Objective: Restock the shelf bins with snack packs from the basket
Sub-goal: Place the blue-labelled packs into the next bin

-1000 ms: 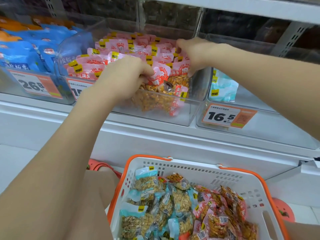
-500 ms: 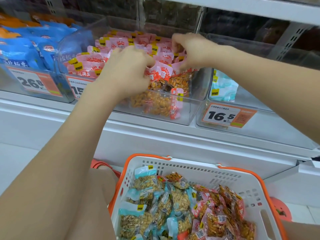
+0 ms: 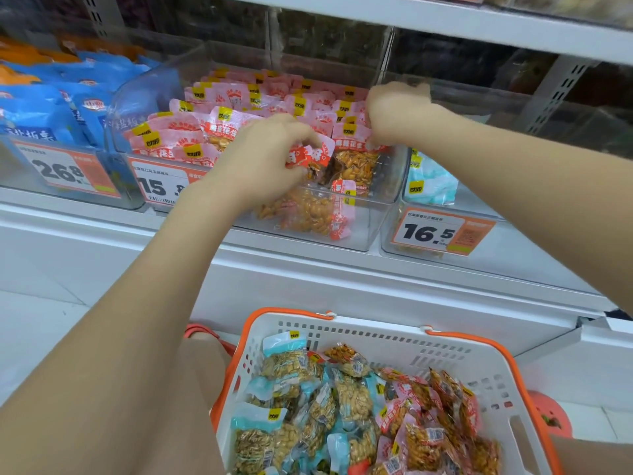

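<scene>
A clear shelf bin (image 3: pixel 368 231) in the middle holds rows of pink peanut packs (image 3: pixel 239 97). My left hand (image 3: pixel 263 156) is inside its front part, fingers pinched on the top of a pink pack (image 3: pixel 320 157). My right hand (image 3: pixel 394 111) is at the bin's right side, fingers curled on the top edge of another pink pack (image 3: pixel 356 162) standing by the wall. Below, a white basket with an orange rim (image 3: pixel 376 341) holds several pink and light-blue snack packs (image 3: pixel 342 406).
The left bin (image 3: pixel 20 180) holds blue packs behind a 26.8 price tag. The right bin (image 3: pixel 513 262), tagged 16.5, holds a light-blue pack (image 3: pixel 433 183). A white shelf ledge (image 3: pixel 308 269) runs below the bins, another shelf overhead. A pink-orange object (image 3: pixel 551 416) lies on the floor at right.
Both hands have shifted a little higher and apart at the front right of the pink bin, pulling the front packs more upright. The basket has not moved.
</scene>
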